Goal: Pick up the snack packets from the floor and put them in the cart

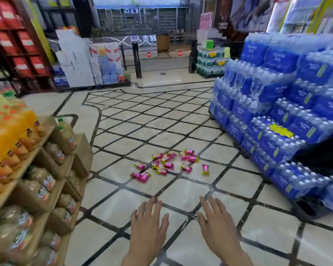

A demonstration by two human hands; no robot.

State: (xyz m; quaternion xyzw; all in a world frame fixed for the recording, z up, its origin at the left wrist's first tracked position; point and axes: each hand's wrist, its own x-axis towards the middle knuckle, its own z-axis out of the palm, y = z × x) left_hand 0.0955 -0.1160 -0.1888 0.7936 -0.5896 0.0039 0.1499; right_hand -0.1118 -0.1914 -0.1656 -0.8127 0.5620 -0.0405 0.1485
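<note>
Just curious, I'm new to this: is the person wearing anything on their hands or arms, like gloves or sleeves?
No. The left hand and right hand are bare: no gloves or rings. The forearms are bare down to the picture's bottom edge; no sleeve, watch or wristband shows.

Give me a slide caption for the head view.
Open left hand and right hand reach toward pink snack packets scattered on a tiled shop floor.
</note>
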